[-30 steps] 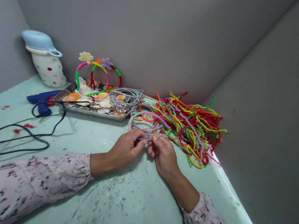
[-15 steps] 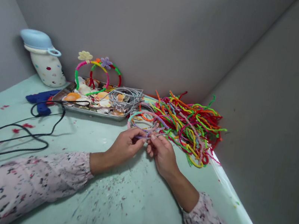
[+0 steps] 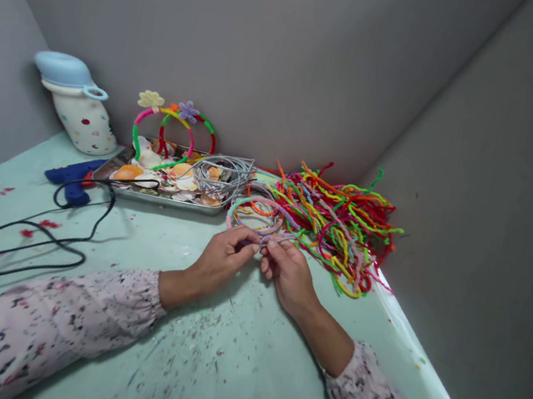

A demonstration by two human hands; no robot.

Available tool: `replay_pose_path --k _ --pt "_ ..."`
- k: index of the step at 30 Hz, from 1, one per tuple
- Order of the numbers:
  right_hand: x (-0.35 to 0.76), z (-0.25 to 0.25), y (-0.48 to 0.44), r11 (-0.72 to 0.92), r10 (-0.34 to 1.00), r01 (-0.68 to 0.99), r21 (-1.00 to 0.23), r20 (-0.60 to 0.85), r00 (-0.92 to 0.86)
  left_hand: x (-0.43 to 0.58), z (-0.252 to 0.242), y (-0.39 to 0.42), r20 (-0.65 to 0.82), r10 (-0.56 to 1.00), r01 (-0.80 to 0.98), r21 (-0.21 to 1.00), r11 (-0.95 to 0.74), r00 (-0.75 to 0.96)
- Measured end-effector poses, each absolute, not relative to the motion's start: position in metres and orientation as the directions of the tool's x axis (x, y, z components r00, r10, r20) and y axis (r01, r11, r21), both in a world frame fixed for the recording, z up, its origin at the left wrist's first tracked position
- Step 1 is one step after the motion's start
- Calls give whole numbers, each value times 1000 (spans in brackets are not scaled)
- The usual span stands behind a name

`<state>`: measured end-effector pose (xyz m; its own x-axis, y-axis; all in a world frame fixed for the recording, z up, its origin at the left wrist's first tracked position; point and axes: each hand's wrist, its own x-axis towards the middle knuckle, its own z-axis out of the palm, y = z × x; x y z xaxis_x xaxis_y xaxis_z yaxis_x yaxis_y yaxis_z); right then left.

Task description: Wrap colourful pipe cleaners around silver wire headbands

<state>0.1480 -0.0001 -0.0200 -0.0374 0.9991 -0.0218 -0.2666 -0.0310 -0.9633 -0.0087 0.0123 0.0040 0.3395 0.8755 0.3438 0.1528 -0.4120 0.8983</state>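
Observation:
Both hands meet at the near side of a ring wrapped in pastel pipe cleaner (image 3: 245, 204), with pink, mint and lilac sections. My left hand (image 3: 223, 253) pinches the lilac part of the ring between thumb and fingers. Close beside it, the thumb and fingers of my right hand (image 3: 289, 272) are closed on the lilac pipe cleaner at the ring's near edge. The fingertips hide exactly how the strand lies there. Just behind the ring, a large heap of bright pipe cleaners (image 3: 339, 218) spreads to the right.
A metal tray (image 3: 175, 204) holds shells and a coil of grey wire (image 3: 224, 176). Two flower-topped rings (image 3: 136, 132) stand in it. To the left are a blue glue gun (image 3: 73, 172), its black cord (image 3: 38, 233) and a white bottle (image 3: 81, 120). Grey walls enclose the table.
The hands stay nearly in place, still pinching the ring. The lilac strand between the fingertips has shifted slightly. Everything else has barely moved in view.

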Motion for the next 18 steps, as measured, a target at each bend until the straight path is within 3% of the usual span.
replay_pose_path --k 18 --pt "148 -20 1 -25 1000 -234 -972 -20 -24 -8 3 12 326 898 170 907 -385 297"
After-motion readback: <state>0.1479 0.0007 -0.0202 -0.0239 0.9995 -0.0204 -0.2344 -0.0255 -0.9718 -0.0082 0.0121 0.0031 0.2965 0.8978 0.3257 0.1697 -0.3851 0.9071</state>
